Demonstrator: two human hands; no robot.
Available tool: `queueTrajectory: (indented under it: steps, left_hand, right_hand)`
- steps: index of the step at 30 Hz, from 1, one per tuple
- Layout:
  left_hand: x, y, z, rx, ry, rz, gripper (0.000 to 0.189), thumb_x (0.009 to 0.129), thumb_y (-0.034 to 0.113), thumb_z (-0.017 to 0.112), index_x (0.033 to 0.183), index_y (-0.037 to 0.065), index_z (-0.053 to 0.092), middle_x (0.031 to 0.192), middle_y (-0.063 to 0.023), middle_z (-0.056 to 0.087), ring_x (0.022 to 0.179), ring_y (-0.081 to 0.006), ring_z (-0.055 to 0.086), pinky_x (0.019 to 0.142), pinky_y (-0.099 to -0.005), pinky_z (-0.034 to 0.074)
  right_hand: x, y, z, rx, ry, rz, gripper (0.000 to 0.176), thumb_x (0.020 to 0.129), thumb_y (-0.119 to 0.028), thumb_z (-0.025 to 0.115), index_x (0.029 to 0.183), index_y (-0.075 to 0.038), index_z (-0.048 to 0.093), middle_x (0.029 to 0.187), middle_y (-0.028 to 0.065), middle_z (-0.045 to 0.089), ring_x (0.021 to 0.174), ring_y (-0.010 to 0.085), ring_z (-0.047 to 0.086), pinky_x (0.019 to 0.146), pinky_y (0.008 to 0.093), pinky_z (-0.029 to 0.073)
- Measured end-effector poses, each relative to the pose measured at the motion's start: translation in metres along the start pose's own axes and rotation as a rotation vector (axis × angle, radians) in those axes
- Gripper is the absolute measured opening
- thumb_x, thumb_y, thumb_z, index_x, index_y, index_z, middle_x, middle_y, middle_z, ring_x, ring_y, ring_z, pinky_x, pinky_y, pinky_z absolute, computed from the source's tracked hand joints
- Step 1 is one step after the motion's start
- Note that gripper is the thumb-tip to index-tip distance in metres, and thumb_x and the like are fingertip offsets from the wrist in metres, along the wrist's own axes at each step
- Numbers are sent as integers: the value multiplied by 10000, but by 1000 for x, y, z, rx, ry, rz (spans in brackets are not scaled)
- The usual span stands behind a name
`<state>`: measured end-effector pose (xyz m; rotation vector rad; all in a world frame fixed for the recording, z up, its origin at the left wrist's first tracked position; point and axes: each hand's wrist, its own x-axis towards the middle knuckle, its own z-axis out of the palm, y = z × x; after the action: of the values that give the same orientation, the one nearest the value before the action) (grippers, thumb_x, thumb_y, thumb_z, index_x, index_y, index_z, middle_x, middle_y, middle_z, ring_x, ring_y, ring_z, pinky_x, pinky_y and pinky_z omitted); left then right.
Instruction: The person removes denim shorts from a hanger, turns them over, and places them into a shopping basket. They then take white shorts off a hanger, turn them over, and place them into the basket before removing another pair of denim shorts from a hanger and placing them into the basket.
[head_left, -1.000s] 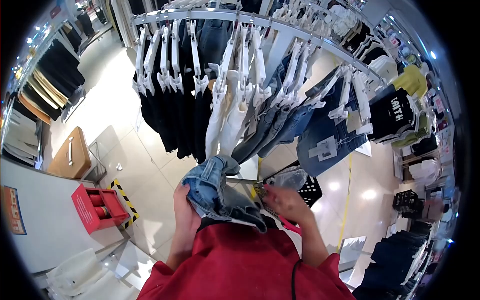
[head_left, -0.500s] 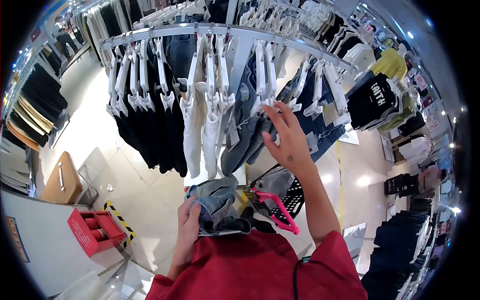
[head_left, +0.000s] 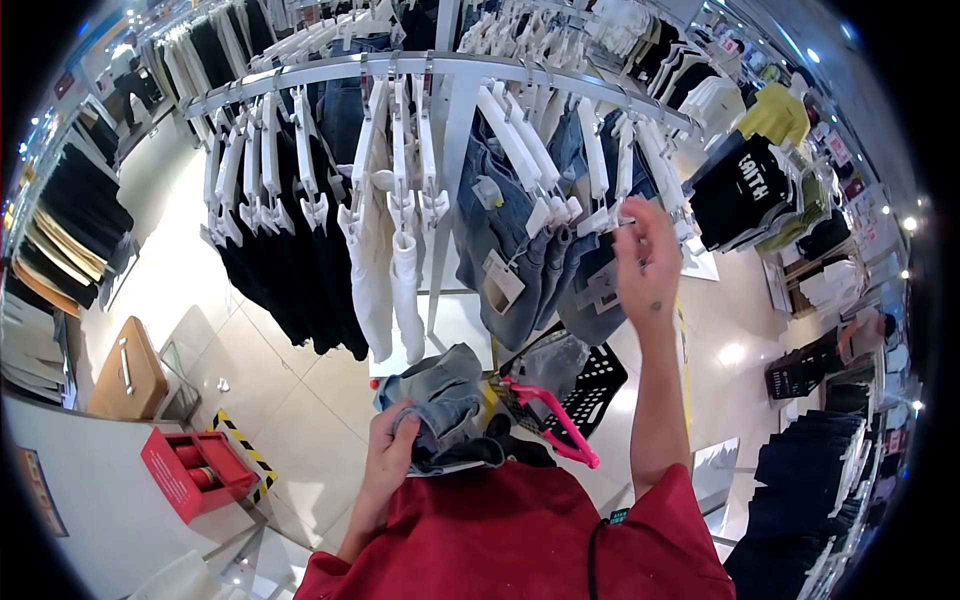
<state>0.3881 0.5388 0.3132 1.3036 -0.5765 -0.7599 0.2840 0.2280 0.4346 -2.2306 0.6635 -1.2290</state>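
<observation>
My left hand [head_left: 392,450] is closed on a folded pair of light blue jeans [head_left: 440,400], held low in front of my red top. My right hand [head_left: 648,268] is raised at the rack, fingers bent round the clip end of a white hanger [head_left: 624,165]. Just left of it hang blue jeans [head_left: 505,295] with a paper tag [head_left: 502,282], clipped to slanted white hangers [head_left: 520,145]. Farther left along the white rail [head_left: 450,64] are white trousers [head_left: 372,270] and several black garments [head_left: 290,270].
A black basket [head_left: 595,395] with a pink handle [head_left: 553,422] and a clear plastic bag stands below the rack. At left are a red box [head_left: 195,470] with red cylinders and a brown stool [head_left: 130,370]. Black shirts [head_left: 750,195] hang at right.
My right hand has moved right along the rack, and its fingers have bent in. The hanging jeans have spread and turned outward, showing their tag. My left hand still holds the light blue jeans.
</observation>
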Motion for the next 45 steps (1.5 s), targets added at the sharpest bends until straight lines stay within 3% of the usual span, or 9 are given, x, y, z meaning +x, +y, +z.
queueTrajectory:
  steps: [2, 9, 12, 22, 33, 36, 39, 41, 45]
  left_hand:
    - [0, 1, 3, -17, 14, -28, 204, 944, 145, 454, 838, -15, 523, 695, 19, 492, 666, -52, 419, 591, -211, 355]
    - [4, 0, 10, -1, -34, -61, 183, 942, 131, 458, 852, -12, 526, 712, 20, 511, 678, -44, 434, 603, -201, 362]
    - [5, -4, 10, -20, -58, -65, 182, 941, 131, 461, 857, -15, 529, 719, 18, 515, 685, -46, 441, 612, -201, 368]
    - [8, -10, 18, 13, -89, -65, 194, 936, 139, 467, 878, -34, 533, 719, 6, 509, 702, -62, 440, 630, -212, 374]
    - [-1, -18, 16, -1, 41, -139, 190, 938, 128, 483, 1003, -24, 577, 862, -21, 572, 806, -82, 504, 733, -215, 413]
    - [-5, -24, 14, -29, 31, -184, 226, 943, 137, 491, 1075, -30, 566, 955, -43, 583, 866, -94, 520, 782, -231, 423]
    - [-4, -23, 14, 12, 13, -168, 236, 942, 144, 498, 1082, -35, 562, 965, -44, 582, 866, -95, 520, 782, -233, 424]
    - [-7, -23, 14, 23, 11, -166, 237, 939, 143, 502, 1081, -36, 563, 960, -44, 582, 863, -96, 520, 780, -233, 424]
    - [-4, -18, 40, -44, 130, -166, 229, 933, 137, 501, 1060, -41, 571, 920, -37, 581, 842, -93, 515, 764, -227, 422]
  right_hand:
    - [13, 10, -9, 82, 69, 103, 210, 857, -71, 537, 1054, -15, 583, 906, 102, 616, 743, 150, 580, 670, 263, 486]
    - [40, 18, -8, -248, -213, 157, 239, 821, -132, 566, 1028, -13, 588, 774, 122, 618, 691, 237, 604, 640, 321, 474]
    - [39, 22, -5, -406, -160, -29, 214, 802, -133, 586, 986, -26, 606, 758, 110, 611, 653, 228, 581, 620, 325, 469]
    - [52, -37, 29, -50, -186, -16, 163, 798, -194, 611, 858, -44, 626, 607, 82, 579, 526, 221, 559, 527, 326, 447]
    - [26, -29, 75, -261, -254, -266, 163, 784, -201, 589, 870, -66, 618, 797, 122, 575, 697, 306, 608, 627, 406, 500]
    - [23, -34, 56, -97, -271, -206, 189, 800, -178, 600, 931, -47, 638, 825, 113, 613, 635, 244, 594, 604, 329, 486]
    - [36, -22, 14, -38, -59, 16, 172, 781, -209, 608, 894, -82, 635, 824, 109, 629, 729, 263, 628, 636, 374, 496]
    - [63, -3, -19, -218, 45, 215, 331, 788, -296, 623, 1018, -61, 599, 852, 132, 651, 736, 270, 641, 651, 351, 504]
    - [75, 73, -17, -738, -145, 260, 679, 778, -452, 602, 1227, 19, 410, 810, 207, 655, 721, 303, 658, 667, 377, 517]
